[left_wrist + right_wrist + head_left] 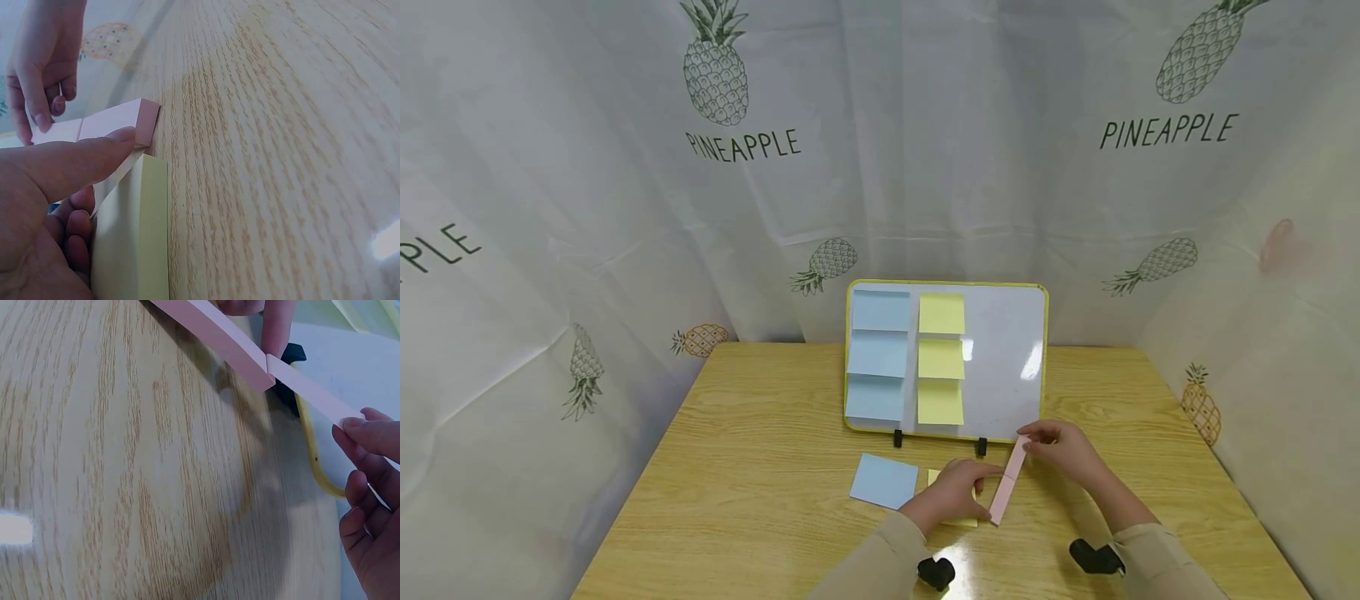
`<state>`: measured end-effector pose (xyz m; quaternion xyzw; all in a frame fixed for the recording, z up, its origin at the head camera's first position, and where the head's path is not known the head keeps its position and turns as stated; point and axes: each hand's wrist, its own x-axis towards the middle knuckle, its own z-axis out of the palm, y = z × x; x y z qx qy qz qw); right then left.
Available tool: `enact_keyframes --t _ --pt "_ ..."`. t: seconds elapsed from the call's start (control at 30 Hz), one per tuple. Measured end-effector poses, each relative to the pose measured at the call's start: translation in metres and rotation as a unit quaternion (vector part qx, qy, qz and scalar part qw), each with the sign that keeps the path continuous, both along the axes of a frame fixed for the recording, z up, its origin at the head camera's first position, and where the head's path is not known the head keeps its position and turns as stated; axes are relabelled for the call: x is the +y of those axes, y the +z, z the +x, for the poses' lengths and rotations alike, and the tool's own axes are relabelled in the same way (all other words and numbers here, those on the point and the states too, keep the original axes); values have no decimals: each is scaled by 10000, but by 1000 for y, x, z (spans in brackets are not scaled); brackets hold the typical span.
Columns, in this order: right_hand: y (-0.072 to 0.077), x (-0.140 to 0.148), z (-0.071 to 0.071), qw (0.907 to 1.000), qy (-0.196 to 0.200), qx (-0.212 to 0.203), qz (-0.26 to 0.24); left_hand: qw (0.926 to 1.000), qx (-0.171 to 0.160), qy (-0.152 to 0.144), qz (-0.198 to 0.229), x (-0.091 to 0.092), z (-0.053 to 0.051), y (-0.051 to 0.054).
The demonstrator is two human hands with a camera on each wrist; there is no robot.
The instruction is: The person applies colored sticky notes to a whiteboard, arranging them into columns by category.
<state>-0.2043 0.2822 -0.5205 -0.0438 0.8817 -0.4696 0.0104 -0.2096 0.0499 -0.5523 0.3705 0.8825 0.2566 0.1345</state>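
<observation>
A pink sticky note pad (1002,500) lies slanted on the table, its top sheet (319,400) lifted away from it and still meeting the pad at one edge. My left hand (953,490) holds the pad, thumb at its near end and a finger farther up. With thumb and fingertips my right hand (1066,452) pinches the free end of the lifted sheet, near the board's lower right corner. Beneath the left hand sits a yellow sticky note pad (128,244), partly hidden. To its left is a blue sticky note pad (883,482).
Behind the hands a yellow-framed whiteboard (1003,358) stands on small black feet. It bears a column of blue notes (877,353) and a column of yellow notes (941,358). A pineapple-print curtain (947,167) surrounds the wooden table (760,433).
</observation>
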Motion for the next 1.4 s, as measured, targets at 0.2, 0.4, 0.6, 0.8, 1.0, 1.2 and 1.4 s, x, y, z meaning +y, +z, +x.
enact_keyframes --t 0.2,0.4,0.6,0.8,1.0,1.2,1.4 --pt "1 0 0 10000 -33 34 42 10000 32 -31 -46 0 0 0" --pt "3 -1 -1 9999 -79 79 115 10000 29 -31 -57 1 -2 -4" --pt "4 -2 -1 9997 -160 78 186 10000 -20 -23 -32 1 -4 -9" --pt "6 -3 0 9996 -243 -5 153 9999 101 -52 22 1 -4 -9" --pt "8 0 -2 9988 -454 -16 153 10000 10 -36 32 1 -4 -7" --pt "14 7 -6 9978 -645 114 -66 9999 -118 49 51 2 -3 -6" --pt "22 6 -8 9964 -682 26 -495 9945 -928 175 447 -2 -2 4"
